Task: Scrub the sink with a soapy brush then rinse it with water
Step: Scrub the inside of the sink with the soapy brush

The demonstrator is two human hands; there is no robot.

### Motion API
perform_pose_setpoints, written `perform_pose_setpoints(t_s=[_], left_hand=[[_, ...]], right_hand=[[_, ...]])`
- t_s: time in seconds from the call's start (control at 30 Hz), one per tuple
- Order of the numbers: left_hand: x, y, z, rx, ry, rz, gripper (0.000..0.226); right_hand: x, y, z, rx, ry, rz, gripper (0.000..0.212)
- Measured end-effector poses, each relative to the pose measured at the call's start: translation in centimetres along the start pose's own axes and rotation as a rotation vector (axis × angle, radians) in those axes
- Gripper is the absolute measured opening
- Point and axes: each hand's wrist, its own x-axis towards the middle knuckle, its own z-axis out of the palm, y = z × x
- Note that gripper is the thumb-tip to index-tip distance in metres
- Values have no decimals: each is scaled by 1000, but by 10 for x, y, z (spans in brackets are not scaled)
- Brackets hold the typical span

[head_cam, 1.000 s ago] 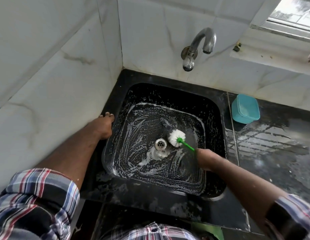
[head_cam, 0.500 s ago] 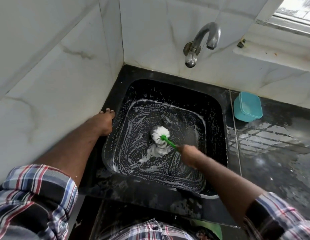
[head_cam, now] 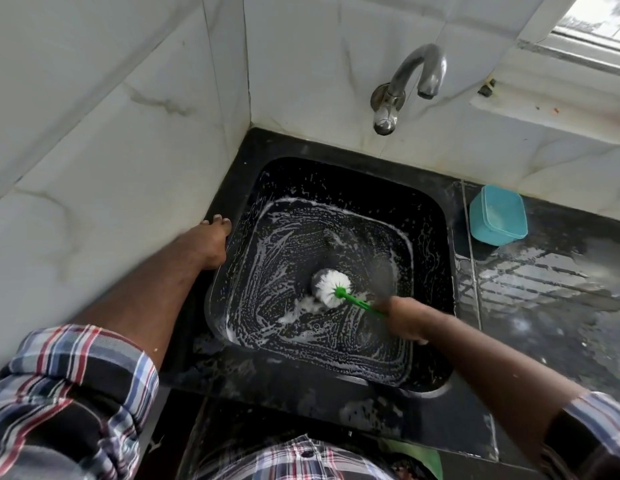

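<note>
The black sink (head_cam: 428,209) fills the middle of the view, its floor streaked with white soap foam. A brush (head_cam: 331,285) with a round white bristle head and a thin green handle lies on the sink floor over the drain, which it hides. My right hand (head_cam: 405,317) grips the green handle inside the basin, right of the brush head. My left hand (head_cam: 211,240) rests on the sink's left rim with straight fingers. The metal tap (head_cam: 409,81) on the back wall gives no water.
A teal plastic container (head_cam: 497,214) stands on the wet black counter (head_cam: 551,306) right of the sink. White marble-look tiled walls (head_cam: 111,133) close in the left and back. A window sill (head_cam: 561,91) is at the upper right.
The brush head slid left from beside the drain onto it and has stayed there. My right hand moved left with it, then a little back right. My left hand stayed on the rim.
</note>
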Motion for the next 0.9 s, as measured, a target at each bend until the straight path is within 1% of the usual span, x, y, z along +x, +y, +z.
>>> perform_pose_setpoints(t_s=[0.03, 0.1, 0.17, 0.23, 0.27, 0.33, 0.37, 0.43, 0.47, 0.57, 0.63, 0.7, 0.77, 0.8, 0.87, 0.9], left_hand=[[0, 0, 0, -3, 0, -2, 82], [0, 0, 0, -3, 4, 2, 81], [-1, 0, 0, -15, 9, 6, 82], [-2, -1, 1, -34, 22, 1, 81], [-2, -1, 1, -36, 23, 4, 81], [-1, -1, 1, -33, 20, 13, 80], [-1, -1, 1, -31, 22, 13, 80], [-1, -1, 1, -26, 23, 11, 80], [-1, -1, 0, -25, 21, 10, 80], [-2, -1, 0, -28, 15, 8, 80], [-3, 0, 0, -28, 15, 6, 80], [-3, 0, -2, -21, 16, 11, 80], [-3, 1, -2, -20, 19, 7, 80], [-3, 1, -2, -17, 20, 4, 80], [-4, 2, -2, -16, 15, 4, 80], [-4, 2, -2, -17, 15, 3, 80]], right_hand=[[-3, 11, -9, -45, -8, 30, 45], [4, 13, -26, -150, 66, 34, 44], [20, -12, -21, -113, 121, -11, 46], [30, -31, 0, -46, 90, -55, 48], [22, -32, 5, -39, 71, -75, 47], [0, -8, 3, -91, 12, -62, 42], [-9, 7, -2, -132, -24, -26, 40], [-6, 31, -13, -194, 30, 40, 41], [1, 29, -16, -191, 71, 58, 43], [25, -21, 4, 17, 81, 21, 54], [22, -39, 19, 87, 64, -32, 56], [4, -18, 16, -8, 41, -70, 51], [-5, 18, 0, -140, 7, -16, 49], [-4, 31, -8, -188, 21, 28, 48], [5, 28, -16, -202, 89, 70, 50], [13, 12, -13, -139, 103, 57, 53]])
